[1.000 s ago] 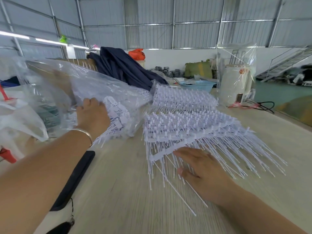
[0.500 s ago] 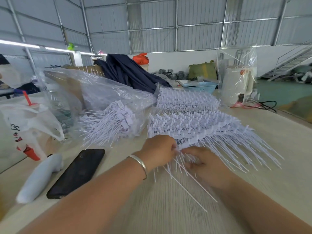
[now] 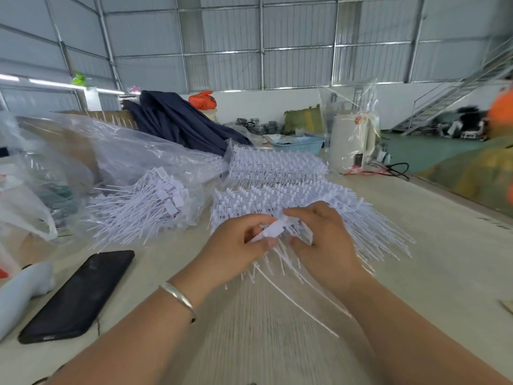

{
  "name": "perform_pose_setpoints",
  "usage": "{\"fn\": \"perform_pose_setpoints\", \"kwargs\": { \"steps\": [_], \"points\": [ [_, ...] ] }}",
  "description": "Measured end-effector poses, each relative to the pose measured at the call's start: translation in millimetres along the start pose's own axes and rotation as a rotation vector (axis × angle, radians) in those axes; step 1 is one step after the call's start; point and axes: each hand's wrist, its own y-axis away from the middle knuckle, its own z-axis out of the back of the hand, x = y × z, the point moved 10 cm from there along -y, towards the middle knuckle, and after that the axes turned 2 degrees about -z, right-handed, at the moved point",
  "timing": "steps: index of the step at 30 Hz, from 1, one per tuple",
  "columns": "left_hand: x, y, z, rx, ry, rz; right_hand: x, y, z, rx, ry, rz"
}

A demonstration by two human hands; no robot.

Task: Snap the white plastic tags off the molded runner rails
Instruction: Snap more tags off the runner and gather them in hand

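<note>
A white runner rail (image 3: pixel 273 230) with long thin tags hanging from it is lifted just above the table at the centre. My left hand (image 3: pixel 236 248) pinches its left end and my right hand (image 3: pixel 322 240) grips its right part, fingers curled round it. Behind the hands lies a stack of more white rails with tags (image 3: pixel 277 195), and a second stack (image 3: pixel 274 165) beyond it. To the left, a heap of loose snapped-off tags (image 3: pixel 147 209) spills from a clear plastic bag (image 3: pixel 125 157).
A black phone (image 3: pixel 80 295) and a white object (image 3: pixel 22 290) lie at the left on the pale table (image 3: pixel 430 259). White bags sit at the far left. Dark cloth (image 3: pixel 180 120), a blue basket (image 3: pixel 299 144) and a wrapped white appliance (image 3: pixel 352 143) stand at the back.
My left hand left the bag of loose tags and came to the rail stack. Both hands took hold of one rail and lifted it off the pile toward me.
</note>
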Motion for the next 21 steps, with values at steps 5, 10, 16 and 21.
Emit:
{"fn": "perform_pose_setpoints", "kwargs": {
  "steps": [5,10,16,21],
  "points": [
    [9.0,10.0,-0.1,0.15,0.101,0.042,-1.4,-4.0,1.6,0.067,0.092,0.049],
    [15.3,12.6,2.4,0.123,0.055,0.08,2.1,-4.6,1.5,0.056,0.096,0.121],
    [47.3,11.5,16.1,-0.052,-0.116,0.275,-2.6,-5.1,2.4,0.035,0.232,0.155],
    [63.2,18.0,43.0,-0.298,-0.048,0.382,-42.7,-1.3,-17.4,0.236,0.253,-0.107]
  ]
}}
